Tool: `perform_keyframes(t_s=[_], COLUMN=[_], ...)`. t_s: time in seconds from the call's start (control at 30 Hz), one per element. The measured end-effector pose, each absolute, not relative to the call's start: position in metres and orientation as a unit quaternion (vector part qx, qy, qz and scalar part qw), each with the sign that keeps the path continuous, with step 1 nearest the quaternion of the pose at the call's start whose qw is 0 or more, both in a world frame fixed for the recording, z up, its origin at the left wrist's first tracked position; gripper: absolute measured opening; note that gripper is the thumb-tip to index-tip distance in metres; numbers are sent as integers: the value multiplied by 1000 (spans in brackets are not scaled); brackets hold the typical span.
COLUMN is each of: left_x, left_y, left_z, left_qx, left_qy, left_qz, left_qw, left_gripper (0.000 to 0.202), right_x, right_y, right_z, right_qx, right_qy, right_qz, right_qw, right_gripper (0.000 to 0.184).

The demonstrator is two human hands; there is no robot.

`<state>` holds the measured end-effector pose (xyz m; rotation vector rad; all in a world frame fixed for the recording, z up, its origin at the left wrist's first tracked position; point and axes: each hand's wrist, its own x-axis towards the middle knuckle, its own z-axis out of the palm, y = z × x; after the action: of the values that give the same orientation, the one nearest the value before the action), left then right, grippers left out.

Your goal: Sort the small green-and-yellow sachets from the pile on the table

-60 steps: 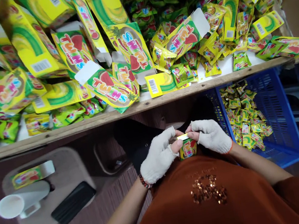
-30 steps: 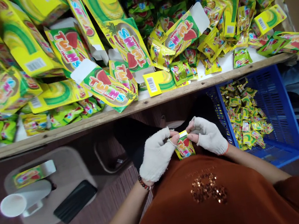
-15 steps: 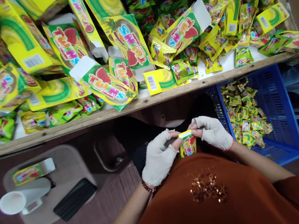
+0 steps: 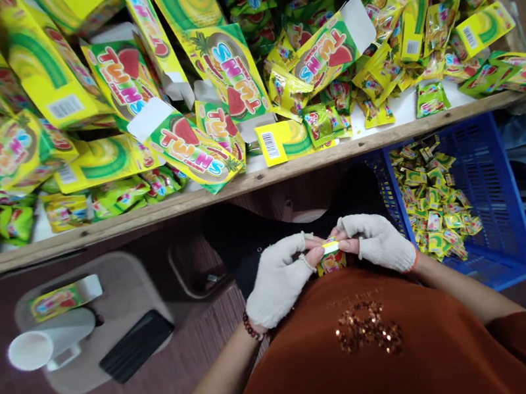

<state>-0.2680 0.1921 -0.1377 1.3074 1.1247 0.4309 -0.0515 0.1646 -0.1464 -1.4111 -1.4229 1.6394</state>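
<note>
A small yellow and green candy box [image 4: 332, 262] is held upright close to my body, its white-edged top flap between my fingertips. My left hand [image 4: 283, 275], in a white fingerless glove, pinches the box's left side near the top. On the other side, my right hand [image 4: 376, 240], gloved the same way, grips the top right edge. Thumbs and fingers of both hands meet at the flap, and part of the box's front is hidden by them and by my shirt.
Across the front runs a wooden-edged table [image 4: 260, 179] piled with candy boxes [image 4: 229, 72] and wrapped candies [image 4: 324, 122]. Right of my legs stands a blue crate [image 4: 493, 200] holding many small packed boxes [image 4: 436, 203]. On a stool [image 4: 141, 279] at left are a white mug [image 4: 71, 327] and a black phone [image 4: 137, 345].
The box's top has tipped toward me, and its flap is now pressed between my fingers. Less of its printed front shows. The view has shifted slightly.
</note>
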Motion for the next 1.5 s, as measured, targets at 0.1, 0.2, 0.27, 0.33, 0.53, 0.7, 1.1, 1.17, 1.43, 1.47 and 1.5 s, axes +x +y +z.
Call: perform_keyframes(t_s=[0.1, 0.2, 0.27, 0.33, 0.53, 0.7, 1.1, 1.17, 1.43, 1.47, 1.5], left_x=[-268, -267, -268, -268, -270, -269, -274, -278, -276, -276, -275], left_y=[199, 203, 203, 203, 201, 196, 187, 184, 187, 186, 185], left_z=[-135, -133, -133, -133, -137, -138, -144, -145, -147, -149, -150], left_qx=[546, 559, 566, 570, 551, 618, 669, 691, 683, 685, 688], left_qy=[502, 495, 486, 486, 497, 500, 430, 421, 407, 413, 418], left_qz=[159, 161, 165, 162, 159, 183, 226, 230, 269, 269, 268], left_qw=[651, 645, 645, 642, 651, 578, 563, 541, 544, 537, 529], left_gripper=[26, 26, 24, 25, 24, 21, 18, 18, 21, 22, 23], right_x=[-51, -51, -51, -51, -52, -55, -47, -48, -51, -51, -53], right_y=[166, 170, 174, 177, 185, 181, 174, 169, 167, 167, 166], right_z=[-144, -142, -141, -139, -137, -140, -145, -146, -151, -152, -153], right_qx=[-547, -544, -540, -540, -537, -534, -484, -448, -497, -494, -486], right_qy=[-499, -522, -539, -541, -560, -613, -608, -641, -609, -610, -613], right_qz=[620, 607, 600, 599, 593, 537, 571, 556, 558, 557, 553], right_qw=[259, 250, 240, 237, 216, 228, 264, 282, 267, 272, 285], right_gripper=[18, 21, 21, 20, 17, 20, 15, 14, 9, 10, 10])
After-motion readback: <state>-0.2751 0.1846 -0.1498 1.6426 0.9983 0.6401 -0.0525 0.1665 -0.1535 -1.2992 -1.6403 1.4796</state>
